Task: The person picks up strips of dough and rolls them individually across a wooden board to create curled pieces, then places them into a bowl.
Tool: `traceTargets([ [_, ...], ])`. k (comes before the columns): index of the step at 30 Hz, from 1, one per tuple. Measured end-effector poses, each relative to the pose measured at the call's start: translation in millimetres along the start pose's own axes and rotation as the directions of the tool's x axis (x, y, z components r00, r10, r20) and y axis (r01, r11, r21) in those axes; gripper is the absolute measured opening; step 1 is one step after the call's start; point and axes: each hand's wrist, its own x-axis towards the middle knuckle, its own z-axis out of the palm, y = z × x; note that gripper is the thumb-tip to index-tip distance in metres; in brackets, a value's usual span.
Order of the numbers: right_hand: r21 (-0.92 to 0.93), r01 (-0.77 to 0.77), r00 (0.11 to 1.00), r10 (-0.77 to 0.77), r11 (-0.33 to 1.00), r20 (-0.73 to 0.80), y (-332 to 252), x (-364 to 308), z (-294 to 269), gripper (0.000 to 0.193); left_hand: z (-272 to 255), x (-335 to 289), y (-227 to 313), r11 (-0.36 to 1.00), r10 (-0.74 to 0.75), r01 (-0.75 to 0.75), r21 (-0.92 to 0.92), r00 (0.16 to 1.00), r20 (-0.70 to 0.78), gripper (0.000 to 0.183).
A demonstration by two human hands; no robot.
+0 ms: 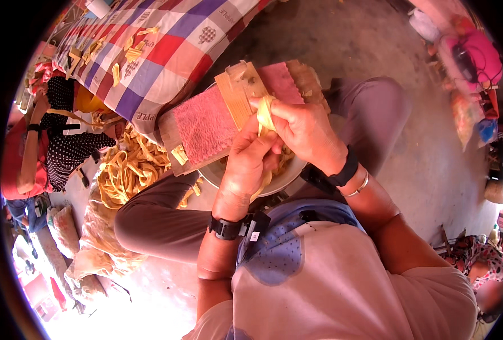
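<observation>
Head view: L hand [248, 157] & R hand [312, 133], grip closed on yellow strip [265, 115]; prob. mid-fold; next move likely needs steady tension.

The pinching fingers [283, 110] cover part of the yellow strip [266, 115], and beside them the wooden block [244, 79] hides a band of the pink cloth [205, 123]. Below the fingers, the left hand [247, 161] and the wooden board [169, 137] block much of the bowl [288, 184], leaving its yellow contents [285, 157] hard to make out. Far left of the fingers, a co-worker [24, 158] is cut off by the view's rim; far to their lower right, another person [489, 252] is small and blurred.
</observation>
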Motion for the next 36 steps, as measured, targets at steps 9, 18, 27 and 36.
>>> traceTargets([
  [9, 0.275, -0.092, 0.993, 0.11, 0.957, -0.048, 27.1, -24.4, 25.3, 0.015, -15.0, -9.6, -3.1, 0.078, 0.455, -0.2, 0.977, 0.879, 0.144, 0.013],
  [18, 0.721, -0.64, 0.7, 0.185, -0.266, 0.689, 31.5, -44.0, 37.7, 0.019, -26.8, -11.2, -10.4, 0.068, 0.492, -0.465, 0.883, 0.785, 0.376, 0.047],
  [27, 0.45, -0.012, 0.976, 0.108, 0.893, -0.188, 13.9, -24.6, 23.7, 0.006, -4.9, 3.5, -7.0, 0.252, 0.562, -0.192, 0.949, 0.827, 0.019, 0.016],
  [36, 0.539, -0.08, 0.992, 0.015, 0.838, 0.124, 42.0, -37.0, 22.0, 0.028, -37.0, -53.9, -14.2, 0.57, 0.127, 0.059, 0.82, 0.979, -0.159, 0.018],
])
